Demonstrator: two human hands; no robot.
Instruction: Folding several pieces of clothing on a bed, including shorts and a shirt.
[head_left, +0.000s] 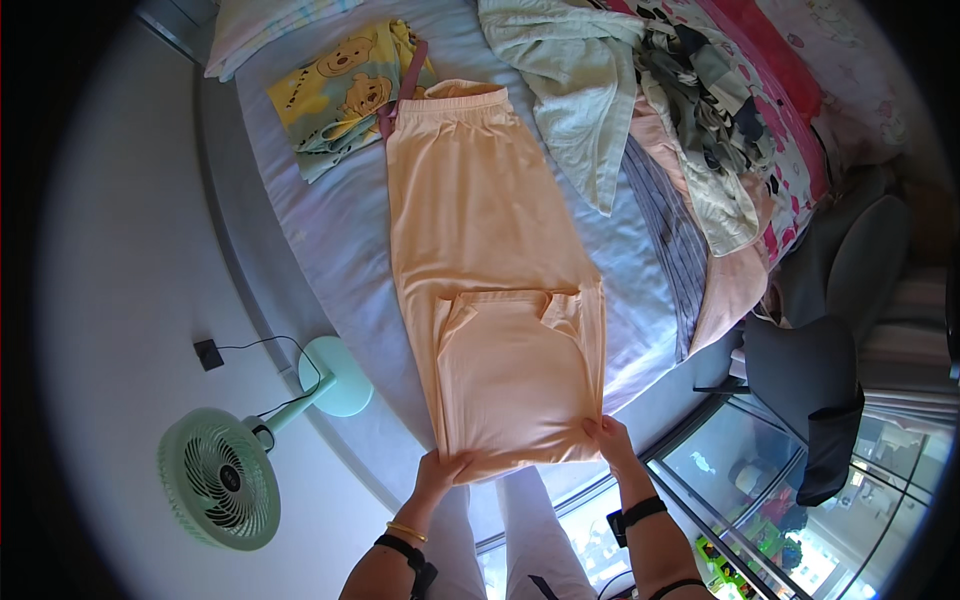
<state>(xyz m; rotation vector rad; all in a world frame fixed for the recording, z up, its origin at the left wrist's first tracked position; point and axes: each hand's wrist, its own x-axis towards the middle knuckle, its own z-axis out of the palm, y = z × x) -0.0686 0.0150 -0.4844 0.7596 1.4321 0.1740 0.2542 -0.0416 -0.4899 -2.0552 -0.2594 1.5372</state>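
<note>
A peach garment with an elastic waistband (480, 210) lies flat on the bed, its waistband at the far end. Its near part is folded over on itself, with the turned-over edge resting across the middle. My left hand (440, 472) grips the near left corner of the fold, and my right hand (609, 439) pinches the near right corner. Past the waistband on the left lies a folded yellow and grey-green cloth with cartoon bears (352, 82), a mauve strap (414, 71) beside it.
A pale green towel (577, 90), a striped grey cloth (667, 225) and a heap of patterned clothes (697, 97) lie on the bed's right side. A mint-green fan (225, 476) stands at left on the floor. A dark chair (802, 367) is at right.
</note>
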